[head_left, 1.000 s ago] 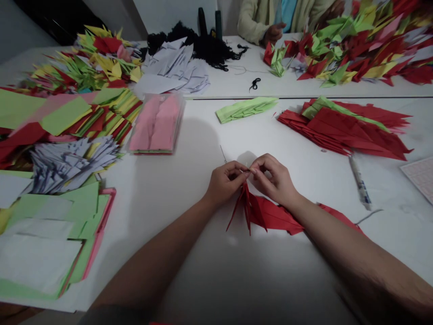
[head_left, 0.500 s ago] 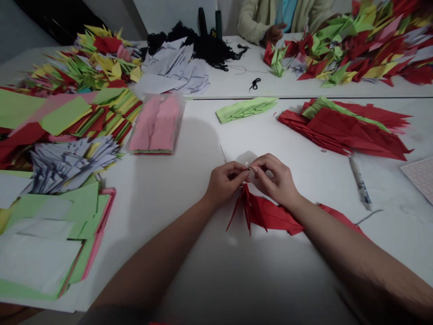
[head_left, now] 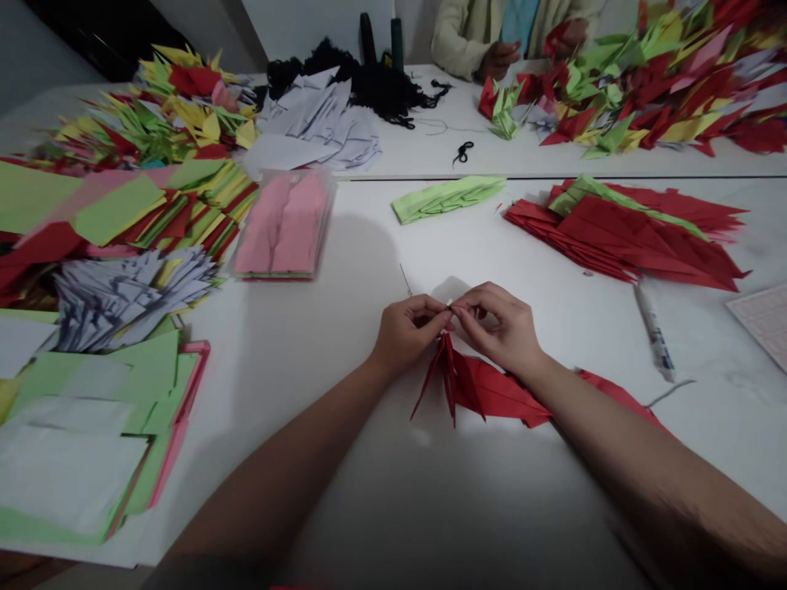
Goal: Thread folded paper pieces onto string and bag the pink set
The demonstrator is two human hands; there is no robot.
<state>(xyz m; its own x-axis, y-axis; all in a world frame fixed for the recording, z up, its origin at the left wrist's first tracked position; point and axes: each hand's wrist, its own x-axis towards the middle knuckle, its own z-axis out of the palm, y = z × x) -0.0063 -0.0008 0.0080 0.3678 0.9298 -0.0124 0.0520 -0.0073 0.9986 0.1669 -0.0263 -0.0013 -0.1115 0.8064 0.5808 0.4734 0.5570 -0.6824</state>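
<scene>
My left hand (head_left: pixel 411 328) and my right hand (head_left: pixel 497 324) meet fingertip to fingertip, both closed in a pinch. What they pinch is too small to name; a dark speck and a pale bit show between the fingertips. Just below the fingers, a folded red paper piece (head_left: pixel 452 373) stands with its pointed ends fanned downward on the table. More folded red paper (head_left: pixel 507 397) runs from it to the right, partly under my right forearm. A thin needle-like strand (head_left: pixel 406 279) sticks up behind my left hand.
Red folded strips (head_left: pixel 639 238) and a pen (head_left: pixel 655 332) lie right; a green folded strip (head_left: pixel 448 199) is ahead. Pink paper in a clear case (head_left: pixel 283 225) and paper stacks (head_left: pixel 153 385) fill the left. Across the table, a co-worker's hand (head_left: pixel 499 60) is beside colourful folded paper (head_left: pixel 676 90).
My right hand has shifted very slightly left, while my left hand stays nearly still. Across the table, the co-worker's other hand has come into view with a red paper piece.
</scene>
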